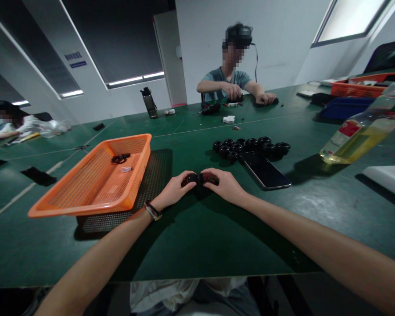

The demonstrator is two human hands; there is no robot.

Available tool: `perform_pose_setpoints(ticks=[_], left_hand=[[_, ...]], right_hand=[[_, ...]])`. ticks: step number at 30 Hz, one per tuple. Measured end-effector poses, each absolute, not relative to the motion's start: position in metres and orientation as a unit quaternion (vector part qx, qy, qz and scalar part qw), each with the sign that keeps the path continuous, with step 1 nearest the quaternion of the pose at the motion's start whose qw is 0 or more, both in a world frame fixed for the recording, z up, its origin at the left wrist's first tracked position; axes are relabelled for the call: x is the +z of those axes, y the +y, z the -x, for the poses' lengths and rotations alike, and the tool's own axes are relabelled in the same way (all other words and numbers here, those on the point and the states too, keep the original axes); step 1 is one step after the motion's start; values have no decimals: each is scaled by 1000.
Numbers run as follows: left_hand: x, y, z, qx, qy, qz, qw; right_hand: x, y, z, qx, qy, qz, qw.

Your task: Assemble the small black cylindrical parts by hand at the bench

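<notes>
Both my hands meet in the middle of the green table (197,245). My left hand (174,192) pinches a small black round part (191,178), and my right hand (224,184) grips a second black part (208,178) pressed against it. Fingers of both hands are curled closed. Just beyond lies a cluster of several black ring-shaped parts (252,147), next to a dark phone (265,170) lying flat.
An orange mesh basket (95,180) sits tilted at left with a black piece inside. A bottle of yellow liquid (362,131) lies at right near a white object (390,177). A person sits across the table, another at far left. Orange and blue bins (352,98) stand far right.
</notes>
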State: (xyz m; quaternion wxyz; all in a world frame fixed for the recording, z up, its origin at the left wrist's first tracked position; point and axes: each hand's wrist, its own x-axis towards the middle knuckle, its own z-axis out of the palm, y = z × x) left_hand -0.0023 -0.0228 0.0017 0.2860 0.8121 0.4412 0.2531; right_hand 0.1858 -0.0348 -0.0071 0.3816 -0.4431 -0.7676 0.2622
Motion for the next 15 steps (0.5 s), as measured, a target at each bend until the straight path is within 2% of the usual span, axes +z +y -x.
perform_pose_setpoints(ticks=[15], left_hand=[[2,-23,2,250,442,-815,279]], right_hand=[[-4,-35,-184,265,-764,461,365]])
